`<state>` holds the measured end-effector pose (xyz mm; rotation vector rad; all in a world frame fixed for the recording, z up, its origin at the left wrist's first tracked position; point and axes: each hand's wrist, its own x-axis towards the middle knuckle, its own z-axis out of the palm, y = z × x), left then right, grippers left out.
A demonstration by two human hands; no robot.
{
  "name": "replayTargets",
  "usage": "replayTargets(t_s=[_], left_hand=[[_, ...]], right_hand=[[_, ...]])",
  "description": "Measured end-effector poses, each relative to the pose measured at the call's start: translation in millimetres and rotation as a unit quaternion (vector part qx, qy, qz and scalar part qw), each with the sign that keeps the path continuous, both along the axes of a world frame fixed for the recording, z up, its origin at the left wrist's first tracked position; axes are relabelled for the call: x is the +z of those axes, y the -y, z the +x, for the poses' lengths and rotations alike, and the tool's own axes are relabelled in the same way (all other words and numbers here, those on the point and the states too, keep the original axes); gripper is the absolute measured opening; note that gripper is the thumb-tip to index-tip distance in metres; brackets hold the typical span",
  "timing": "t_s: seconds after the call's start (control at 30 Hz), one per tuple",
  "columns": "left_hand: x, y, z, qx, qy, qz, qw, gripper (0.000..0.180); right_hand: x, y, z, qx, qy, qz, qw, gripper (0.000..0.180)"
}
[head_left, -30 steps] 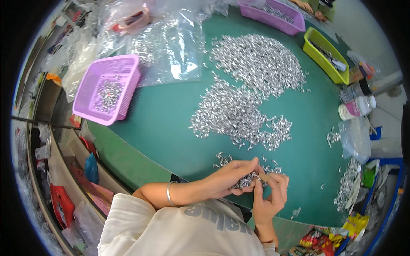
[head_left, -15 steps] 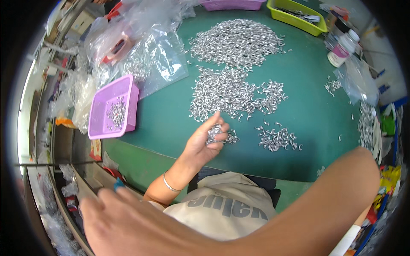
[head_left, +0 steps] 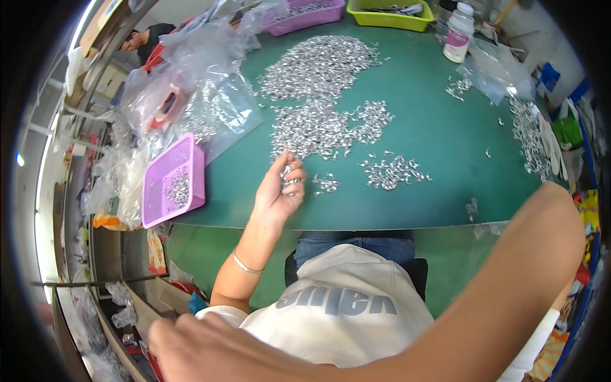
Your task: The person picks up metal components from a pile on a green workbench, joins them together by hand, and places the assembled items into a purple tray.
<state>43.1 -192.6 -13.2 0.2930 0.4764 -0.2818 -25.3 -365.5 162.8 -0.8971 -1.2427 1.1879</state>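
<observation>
My left hand point(head_left: 281, 186) is closed around a handful of small curved silver metal pieces point(head_left: 289, 177), held over the near edge of the green table. A bracelet circles that wrist. Just right of it lies a little cluster of the same pieces point(head_left: 327, 183), with a larger cluster point(head_left: 394, 172) farther right. Beyond the hand spreads a big heap of them point(head_left: 318, 67). My right forearm crosses low in front of me, and my right hand point(head_left: 194, 347) is at the lower left, close to the camera, blurred, its fingertips hidden.
A purple basket point(head_left: 198, 172) with some metal pieces stands at the table's left edge. Plastic bags point(head_left: 219, 108) lie behind it. At the back are another purple basket point(head_left: 305, 22), a yellow-green tray point(head_left: 391, 20) and a white bottle point(head_left: 459, 33). Another person point(head_left: 149, 41) is at the far left.
The view has shifted. My left hand, still holding its metal pieces, has moved slightly left, away from the little cluster. My right hand stays at the lower left.
</observation>
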Motion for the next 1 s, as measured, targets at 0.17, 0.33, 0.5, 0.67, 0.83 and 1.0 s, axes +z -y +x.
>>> replayTargets(t_s=[0.17, 0.33, 0.5, 0.67, 0.83, 1.0], left_hand=[[9, 5, 40, -0.010, 0.012, 0.070, 0.997, 0.011], [12, -24, 122, 0.035, 0.015, 0.224, 0.974, 0.008], [-6, -66, 225, 0.102, 0.005, 0.262, 0.960, 0.004], [-22, -111, 288, 0.228, -0.089, 0.342, 0.907, 0.005], [-41, -174, 316, 0.350, -0.138, 0.400, 0.836, 0.006], [-65, -279, 287, 0.174, -0.123, 0.889, 0.404, 0.017]], right_hand=[[0, 6, 4, 0.048, 0.043, -0.043, 0.997, 0.040], [23, 17, 14, 0.004, 0.011, -0.090, 0.996, 0.032], [49, 28, 37, -0.104, -0.170, -0.063, 0.978, 0.025], [17, 38, 96, -0.107, -0.193, -0.191, 0.956, 0.032], [-68, 59, 133, -0.358, 0.129, -0.225, 0.897, 0.028], [-154, 64, 114, -0.405, 0.422, -0.265, 0.767, 0.035]])
